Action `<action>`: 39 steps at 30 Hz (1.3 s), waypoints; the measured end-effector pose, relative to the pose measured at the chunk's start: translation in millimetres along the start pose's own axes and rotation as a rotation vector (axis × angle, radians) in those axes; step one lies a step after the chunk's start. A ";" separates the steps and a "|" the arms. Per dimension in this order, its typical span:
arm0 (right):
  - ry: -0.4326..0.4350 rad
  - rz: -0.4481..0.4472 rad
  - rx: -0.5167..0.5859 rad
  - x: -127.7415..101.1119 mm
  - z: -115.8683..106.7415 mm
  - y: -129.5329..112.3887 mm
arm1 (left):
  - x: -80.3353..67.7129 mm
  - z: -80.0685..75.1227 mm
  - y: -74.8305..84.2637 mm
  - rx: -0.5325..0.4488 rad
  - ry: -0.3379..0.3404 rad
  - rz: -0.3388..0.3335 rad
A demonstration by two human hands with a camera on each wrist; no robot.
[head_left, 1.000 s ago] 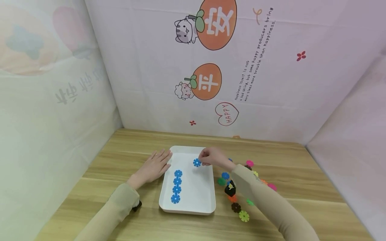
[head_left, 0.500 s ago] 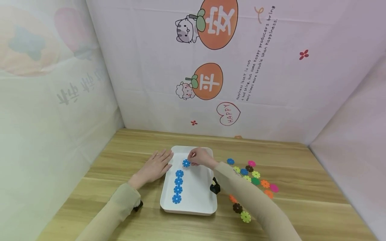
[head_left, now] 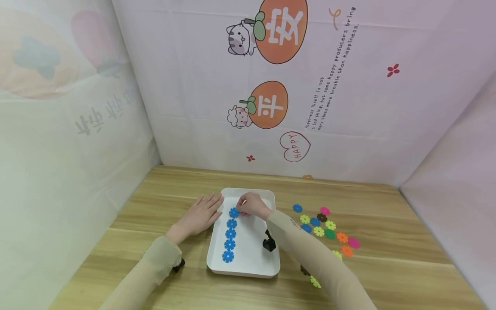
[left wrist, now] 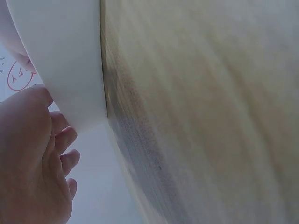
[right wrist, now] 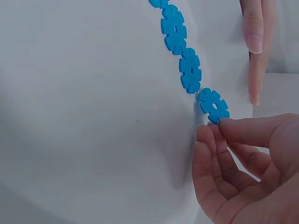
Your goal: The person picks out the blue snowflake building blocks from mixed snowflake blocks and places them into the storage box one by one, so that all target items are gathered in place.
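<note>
At the head view's lower centre, a blue notched plastic disc (head_left: 234, 212) is pinched by the right hand (head_left: 252, 204); the matching blue row (head_left: 230, 244) could be skewed by a tilted release, or the white rectangular tray (head_left: 249, 256) jogged by the left hand (head_left: 200, 215), its fingers extended.

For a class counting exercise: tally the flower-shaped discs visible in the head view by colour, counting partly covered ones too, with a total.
Blue discs: 8
Yellow-green discs: 5
Brown discs: 2
Orange discs: 2
Pink discs: 2
Green disc: 1
Total visible: 20; the right sleeve may hide more.
</note>
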State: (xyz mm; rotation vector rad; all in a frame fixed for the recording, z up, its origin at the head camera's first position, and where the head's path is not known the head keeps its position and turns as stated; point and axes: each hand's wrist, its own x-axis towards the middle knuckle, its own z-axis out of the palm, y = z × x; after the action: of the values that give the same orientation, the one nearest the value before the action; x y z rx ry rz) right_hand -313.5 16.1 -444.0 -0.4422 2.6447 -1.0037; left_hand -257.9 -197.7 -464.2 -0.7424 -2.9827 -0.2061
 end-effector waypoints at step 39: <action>-0.003 0.000 0.040 -26.0 -36.5 13.3 | -0.4 3.5 -0.3 -0.010 0.016 0.000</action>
State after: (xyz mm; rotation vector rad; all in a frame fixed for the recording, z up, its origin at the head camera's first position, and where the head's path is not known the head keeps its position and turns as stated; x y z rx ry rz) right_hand -305.3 57.0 -422.9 -0.4349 2.6165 -1.0535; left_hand -257.8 -197.6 -467.7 -0.7380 -2.9693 -0.2259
